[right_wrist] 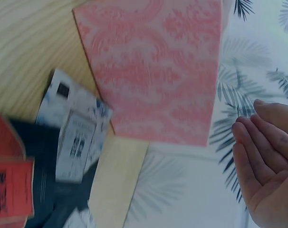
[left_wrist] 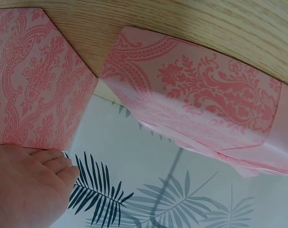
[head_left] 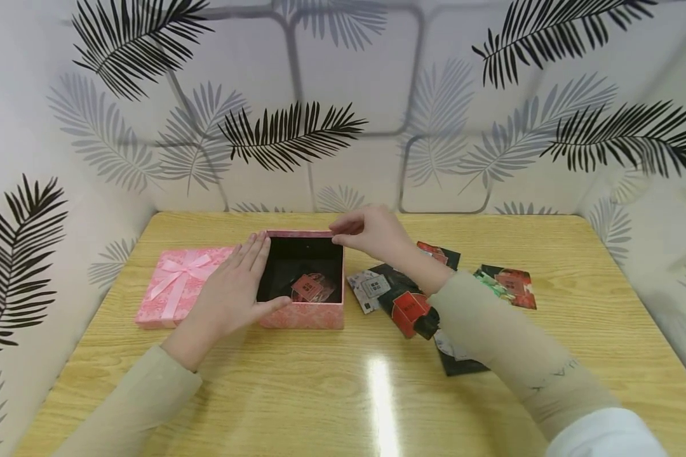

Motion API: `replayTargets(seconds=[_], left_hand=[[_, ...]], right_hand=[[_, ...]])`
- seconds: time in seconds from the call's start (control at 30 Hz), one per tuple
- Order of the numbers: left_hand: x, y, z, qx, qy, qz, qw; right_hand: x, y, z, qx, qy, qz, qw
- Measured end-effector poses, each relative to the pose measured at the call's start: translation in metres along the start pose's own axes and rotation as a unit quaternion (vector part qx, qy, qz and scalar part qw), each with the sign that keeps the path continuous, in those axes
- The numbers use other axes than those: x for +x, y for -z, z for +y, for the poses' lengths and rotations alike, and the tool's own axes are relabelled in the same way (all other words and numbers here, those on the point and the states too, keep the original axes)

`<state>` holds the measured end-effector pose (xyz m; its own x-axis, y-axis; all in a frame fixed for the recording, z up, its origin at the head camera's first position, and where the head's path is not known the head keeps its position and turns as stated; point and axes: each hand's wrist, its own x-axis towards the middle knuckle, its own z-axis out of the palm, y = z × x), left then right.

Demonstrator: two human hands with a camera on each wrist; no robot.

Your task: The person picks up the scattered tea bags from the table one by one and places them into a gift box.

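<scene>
A pink patterned box (head_left: 301, 315) with a black inside stands uncovered, and one small packet with a red label (head_left: 309, 287) lies on its floor. My left hand (head_left: 231, 289) rests along the box's left rim, fingers straight, thumb over the front edge. In the left wrist view its fingertips lie at the rim of the box's side wall (left_wrist: 34, 85). Over the back right corner is my right hand (head_left: 377, 235), its fingers loosely bent. The right wrist view shows that hand (right_wrist: 272, 161) beyond the box's rim, with nothing seen in it.
Left of the box lies its pink lid (head_left: 166, 298) with a ribbon bow (head_left: 183, 273). Several flat packets (head_left: 410, 309) overlap to the right, partly under my right forearm. Another packet (head_left: 514, 284) lies farther right. A leaf-patterned wall (head_left: 343, 171) borders the wooden table (head_left: 297, 393).
</scene>
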<state>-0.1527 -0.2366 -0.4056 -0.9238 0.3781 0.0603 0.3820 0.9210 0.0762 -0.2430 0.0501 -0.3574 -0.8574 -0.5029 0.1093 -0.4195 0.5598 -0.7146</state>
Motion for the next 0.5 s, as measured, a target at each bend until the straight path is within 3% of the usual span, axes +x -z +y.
replayTargets(seconds=[0.23, 0.5], left_hand=[[0.000, 0.001, -0.001, 0.007, -0.002, -0.003, 1.0000], [0.001, -0.001, 0.001, 0.004, 0.002, -0.006, 1.0000]], right_hand=[[-0.018, 0.037, 0.028, 0.019, -0.015, 0.050, 0.9985], [-0.046, 0.075, 0.060, 0.020, -0.061, 0.084, 0.9945]])
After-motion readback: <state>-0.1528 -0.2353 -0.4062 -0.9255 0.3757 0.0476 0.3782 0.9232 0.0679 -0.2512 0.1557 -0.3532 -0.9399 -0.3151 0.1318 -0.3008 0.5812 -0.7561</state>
